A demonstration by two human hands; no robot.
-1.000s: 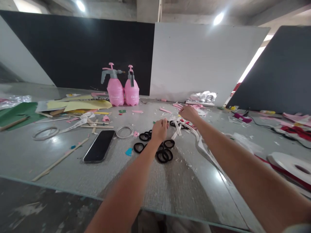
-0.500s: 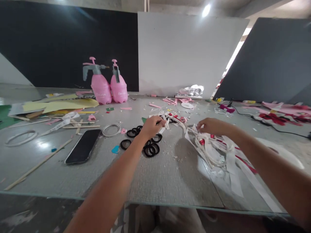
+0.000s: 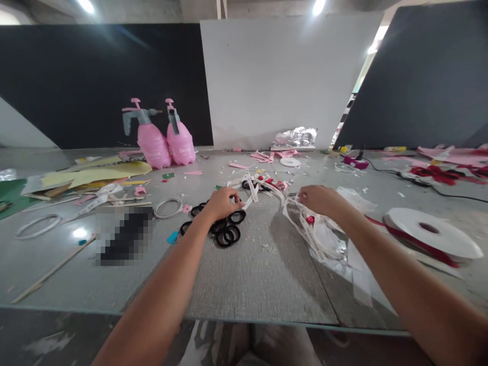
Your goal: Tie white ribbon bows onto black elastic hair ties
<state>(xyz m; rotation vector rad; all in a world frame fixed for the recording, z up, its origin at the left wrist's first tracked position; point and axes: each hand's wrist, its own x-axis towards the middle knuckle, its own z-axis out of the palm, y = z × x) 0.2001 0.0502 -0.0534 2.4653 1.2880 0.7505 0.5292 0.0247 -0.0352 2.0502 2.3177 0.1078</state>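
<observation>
My left hand [image 3: 223,204] is over a pile of black ring-shaped bands [image 3: 218,227] like hair ties. Its fingers are curled into a pinch, and whatever lies between them is hidden. Just beyond sit looped white printed ribbons [image 3: 252,190] with red bits and more black bands. With bent fingers, my right hand [image 3: 318,199] grips the upper edge of a clear plastic bag [image 3: 339,249]. White printed ribbon loops [image 3: 314,236] and a small red piece [image 3: 310,220] show in the bag.
A white ribbon roll [image 3: 450,234] lies right beside a red ribbon [image 3: 415,239]. Left are a pixelated dark object [image 3: 125,236], a white ring [image 3: 168,208] and a thin stick [image 3: 57,269]. Two pink spray bottles [image 3: 153,145] stand behind. Paper scraps litter the table [image 3: 263,284].
My left hand has come back from the white ribbons toward the black bands. My right hand stays at the bag's edge. The view has shifted, and the white roll shows more fully.
</observation>
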